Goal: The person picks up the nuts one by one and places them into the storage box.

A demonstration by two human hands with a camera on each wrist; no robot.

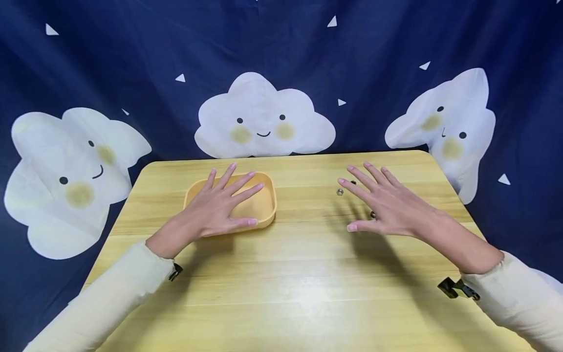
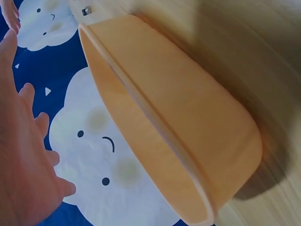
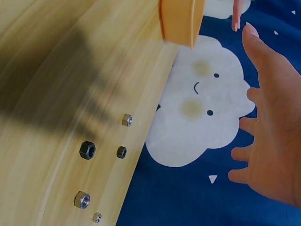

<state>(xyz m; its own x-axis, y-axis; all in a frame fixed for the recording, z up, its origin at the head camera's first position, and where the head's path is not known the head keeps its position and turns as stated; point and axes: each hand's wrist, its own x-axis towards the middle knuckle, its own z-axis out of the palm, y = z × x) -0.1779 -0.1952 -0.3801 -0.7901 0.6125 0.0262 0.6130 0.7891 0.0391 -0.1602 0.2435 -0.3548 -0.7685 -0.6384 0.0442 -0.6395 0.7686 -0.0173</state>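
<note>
My left hand (image 1: pixel 216 208), fingers spread, hovers over an orange-yellow rounded tray (image 1: pixel 259 220) and holds nothing. In the left wrist view the tray's side wall (image 2: pixel 188 94) fills the middle, apart from the hand (image 2: pixel 28 155). My right hand (image 1: pixel 391 203) is also spread, above several hex nuts on the table. The right wrist view shows them: a large black nut (image 3: pixel 87 150), a small black nut (image 3: pixel 121 152), a silver nut (image 3: pixel 127 120), a larger silver nut (image 3: pixel 82 199) and a tiny silver nut (image 3: pixel 97 217). From the head, the right hand partly hides them.
Beneath everything is a light wooden table (image 1: pixel 299 274) with rounded far corners. Behind it hangs a dark blue cloth (image 1: pixel 281 44) printed with white smiling clouds. Dark clips (image 1: pixel 457 288) sit at the cream sleeve cuffs.
</note>
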